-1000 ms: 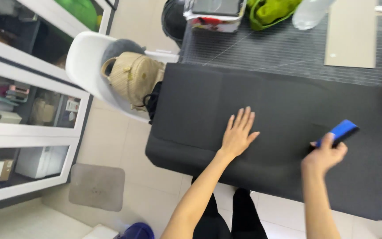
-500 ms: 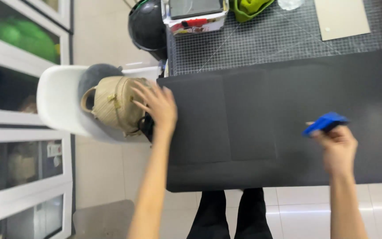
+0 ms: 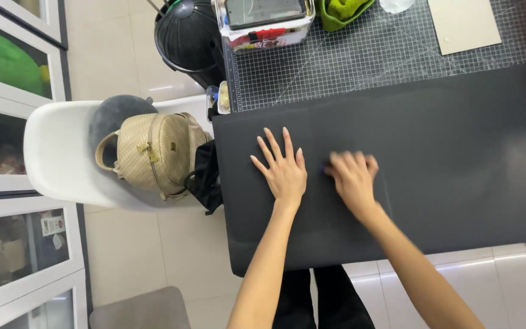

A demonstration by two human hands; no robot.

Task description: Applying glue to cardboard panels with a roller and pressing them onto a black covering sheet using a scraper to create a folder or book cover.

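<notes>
Large black sheet of film-like material spread flat over a gridded grey cutting mat, its near edge overhanging the table.

Left hand lies palm down on the sheet, fingers spread and flat. Right hand just beside it, also pressed on the sheet, motion-blurred; a sliver of something blue shows at its fingertips, too hidden to identify.

On the mat's far edge: rectangular clear-lidded box, green cloth, beige card.

Left of the table: white moulded chair carrying a beige woven backpack; black helmet beyond it. White glass-fronted cabinets along the far left.
</notes>
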